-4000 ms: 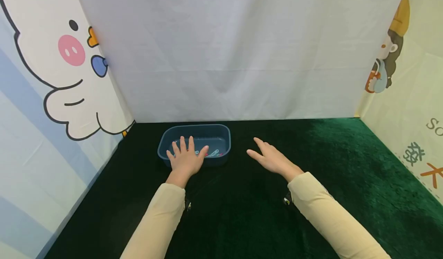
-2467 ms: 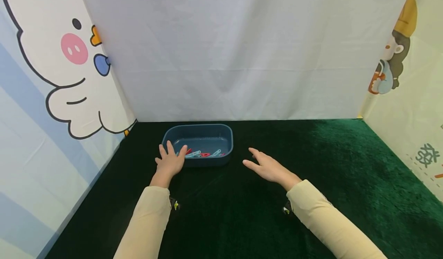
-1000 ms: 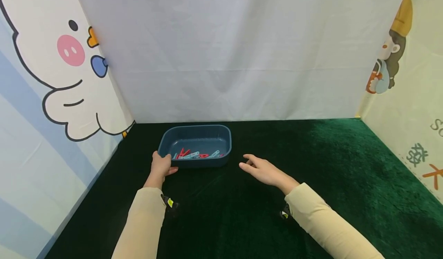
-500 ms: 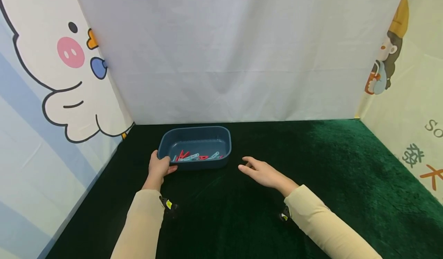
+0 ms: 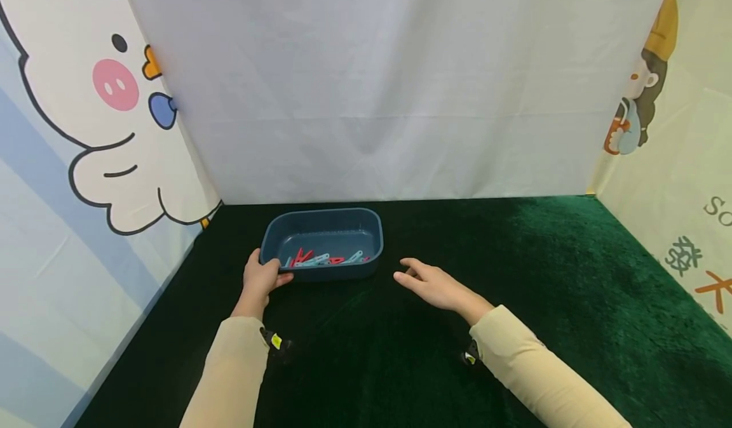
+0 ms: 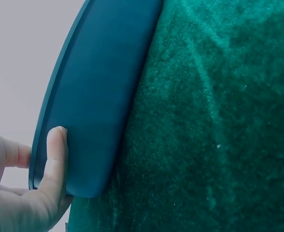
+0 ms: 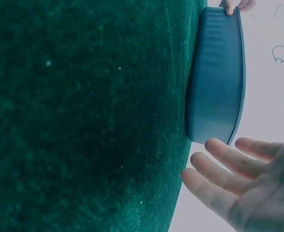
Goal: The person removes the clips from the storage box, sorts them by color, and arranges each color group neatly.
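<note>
A dark blue plastic basin (image 5: 337, 274) sits on the green cloth in the head view, holding several red and light blue clothespins (image 5: 313, 260). My left hand (image 5: 262, 278) grips its front left corner. The left wrist view shows the thumb (image 6: 56, 157) against the basin's outer wall (image 6: 101, 92) and another finger at the rim. To the right of the basin, apart from it, my right hand (image 5: 433, 284) hovers with nothing in it. In the right wrist view its fingers (image 7: 219, 176) are spread and extended, near the basin's end in that picture.
Dark green plush cloth (image 5: 549, 269) covers the table. A white curtain (image 5: 366, 98) hangs along the back edge. Printed cartoon panels stand at the left (image 5: 114, 129) and right (image 5: 675, 180) sides.
My left hand has moved from above the basin, fingers spread, out to its front left corner and taken hold there. My right hand has come slightly lower and to the left.
</note>
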### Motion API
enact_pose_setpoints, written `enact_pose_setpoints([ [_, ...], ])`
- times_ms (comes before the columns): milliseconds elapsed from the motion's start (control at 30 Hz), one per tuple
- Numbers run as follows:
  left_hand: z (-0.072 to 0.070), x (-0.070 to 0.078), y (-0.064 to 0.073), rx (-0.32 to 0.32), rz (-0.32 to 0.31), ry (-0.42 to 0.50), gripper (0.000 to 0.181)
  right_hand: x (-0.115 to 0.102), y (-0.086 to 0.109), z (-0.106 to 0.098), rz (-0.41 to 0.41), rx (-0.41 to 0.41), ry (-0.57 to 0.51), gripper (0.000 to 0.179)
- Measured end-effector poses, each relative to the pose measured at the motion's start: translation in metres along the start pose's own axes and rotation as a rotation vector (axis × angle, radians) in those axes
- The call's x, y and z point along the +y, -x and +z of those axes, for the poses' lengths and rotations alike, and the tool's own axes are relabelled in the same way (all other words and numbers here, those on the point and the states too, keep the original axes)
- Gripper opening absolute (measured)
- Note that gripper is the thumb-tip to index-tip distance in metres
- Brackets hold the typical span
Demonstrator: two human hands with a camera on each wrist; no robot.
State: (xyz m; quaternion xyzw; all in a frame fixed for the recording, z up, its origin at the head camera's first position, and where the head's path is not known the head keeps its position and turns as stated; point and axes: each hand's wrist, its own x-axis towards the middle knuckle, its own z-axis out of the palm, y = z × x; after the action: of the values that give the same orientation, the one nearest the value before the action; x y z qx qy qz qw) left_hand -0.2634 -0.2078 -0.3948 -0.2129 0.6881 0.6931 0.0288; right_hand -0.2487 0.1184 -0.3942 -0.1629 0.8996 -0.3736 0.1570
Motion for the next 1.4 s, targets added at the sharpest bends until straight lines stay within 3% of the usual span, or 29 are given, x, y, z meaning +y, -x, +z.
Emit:
enact_pose_setpoints([
  [333,-0.005,0.0,0.011,-0.028,0.025,0.028,0.07,-0.002,0.001,0.0,0.002,0.004,-0.001,0.065],
  [967,-0.018,-0.007,0.023,-0.101,0.007,0.067,0.061,-0.007,0.005,0.003,-0.025,0.016,-0.025,0.064],
  [1400,-0.022,-0.01,0.032,-0.113,0.003,0.056,0.068,-0.018,0.007,0.005,-0.066,0.041,-0.023,0.061],
])
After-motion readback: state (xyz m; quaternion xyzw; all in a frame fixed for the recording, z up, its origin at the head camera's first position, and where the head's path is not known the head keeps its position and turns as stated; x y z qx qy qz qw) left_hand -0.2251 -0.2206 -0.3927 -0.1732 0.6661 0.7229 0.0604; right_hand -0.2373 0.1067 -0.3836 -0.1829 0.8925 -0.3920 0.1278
